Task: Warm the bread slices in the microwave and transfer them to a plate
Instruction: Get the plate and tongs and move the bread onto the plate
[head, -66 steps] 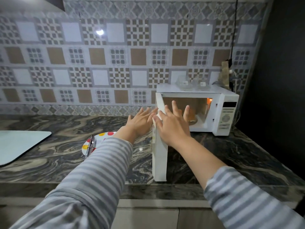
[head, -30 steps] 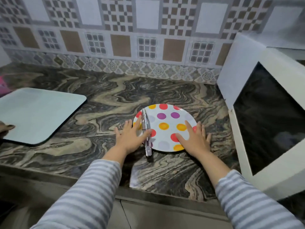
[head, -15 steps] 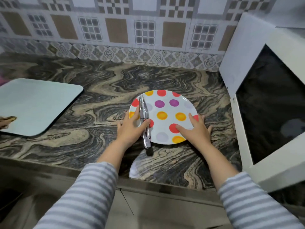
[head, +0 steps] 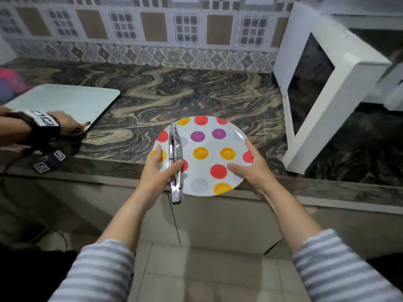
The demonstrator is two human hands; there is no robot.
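Lifted off the counter (head: 218, 94), plate (head: 209, 171) gripped by both hands (head: 159, 173) (head: 250, 168); microwave door (head: 322, 83) open right.

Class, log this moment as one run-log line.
left hand: holds plate and tongs | right hand: holds plate | microwave door: open

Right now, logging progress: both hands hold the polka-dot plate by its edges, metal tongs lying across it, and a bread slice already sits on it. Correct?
Not quite. The head view shows no bread on the polka-dot plate, only the metal tongs. The left hand and right hand do hold its edges.
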